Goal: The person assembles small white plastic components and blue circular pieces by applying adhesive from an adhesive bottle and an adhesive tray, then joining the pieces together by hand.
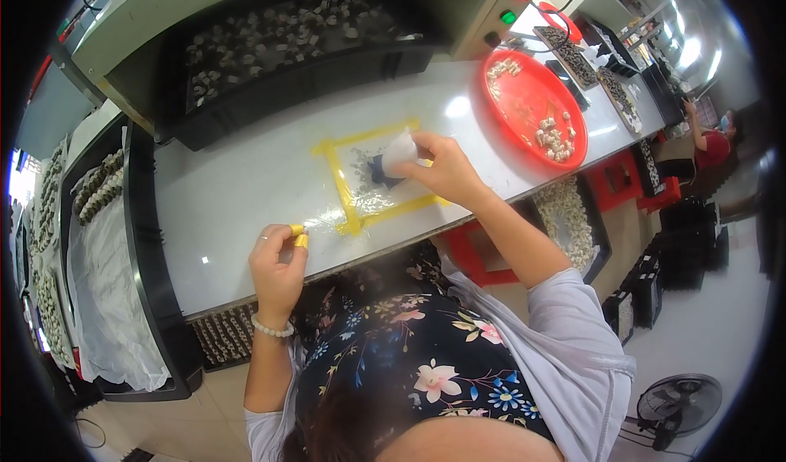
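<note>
My right hand (446, 167) grips a small white rounded object (400, 153), perhaps a bottle or a wad of cloth; its exact kind is unclear. It is held over a dark blue patch (381, 172) on the white worktop (221, 192). Yellow tape (345, 188) marks a rectangle around that patch. Nearer to me on the left, my left hand (277, 267) is closed in a pinch at the worktop's front part. Yellow covers wrap its thumb and forefinger tips. Anything between those fingertips is too small to make out.
A red oval tray (548, 90) with small whitish pieces stands at the right. Behind the worktop, a machine opening holds a black tray (303, 94) with many pieces. Black trays (135, 298) line the left side. A red stool (483, 253) sits under the front edge. Another person (711, 147) is far right.
</note>
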### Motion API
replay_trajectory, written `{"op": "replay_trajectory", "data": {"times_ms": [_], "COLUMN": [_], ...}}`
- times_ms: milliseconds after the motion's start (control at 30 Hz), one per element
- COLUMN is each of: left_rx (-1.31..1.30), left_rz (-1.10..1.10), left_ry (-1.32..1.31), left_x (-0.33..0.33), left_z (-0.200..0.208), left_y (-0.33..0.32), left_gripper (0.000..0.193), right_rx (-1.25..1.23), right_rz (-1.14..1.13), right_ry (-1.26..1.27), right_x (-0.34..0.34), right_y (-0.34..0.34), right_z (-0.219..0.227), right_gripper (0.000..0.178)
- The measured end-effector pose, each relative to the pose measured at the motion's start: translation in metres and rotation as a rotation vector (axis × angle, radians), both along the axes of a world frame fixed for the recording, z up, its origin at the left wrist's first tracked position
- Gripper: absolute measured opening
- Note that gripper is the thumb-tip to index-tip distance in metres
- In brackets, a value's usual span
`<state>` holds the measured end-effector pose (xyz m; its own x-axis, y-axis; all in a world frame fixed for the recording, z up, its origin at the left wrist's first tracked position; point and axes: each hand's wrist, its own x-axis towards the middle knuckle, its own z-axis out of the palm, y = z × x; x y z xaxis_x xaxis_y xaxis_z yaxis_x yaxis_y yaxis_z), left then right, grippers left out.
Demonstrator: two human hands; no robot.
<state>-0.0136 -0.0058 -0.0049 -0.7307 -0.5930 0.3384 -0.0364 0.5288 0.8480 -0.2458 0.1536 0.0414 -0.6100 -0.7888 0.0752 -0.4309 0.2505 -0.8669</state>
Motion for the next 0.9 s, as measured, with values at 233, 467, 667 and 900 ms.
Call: {"op": "replay_trajectory", "data": {"times_ms": [233,467,667,900], "left_rx": [0.046,0.037,0.009,0.011], "left_rz": [0.002,0.001,0.005,0.013], "left_ry": [-0.020,-0.051,-0.039,-0.028], "left_x": [-0.001,-0.004,-0.005,-0.003], "left_z": [0.001,0.003,0.001,0.001], "left_y": [0.002,0.002,0.003,0.003], "left_gripper": [0.015,0.015,0.014,0.013], "right_rx": [0.012,0.021,0.039,-0.054], "right_rz": [-0.016,0.005,-0.003,-0.025], "right_ry": [0.106,0.277,0.314,-0.022], "right_x": [-0.001,0.000,0.004,-0.001], "right_y": [0.002,0.000,0.000,0.004], "right_z": [0.002,-0.001,-0.001,-0.011], "right_gripper": [0.027,0.027,0.027,0.036]}}
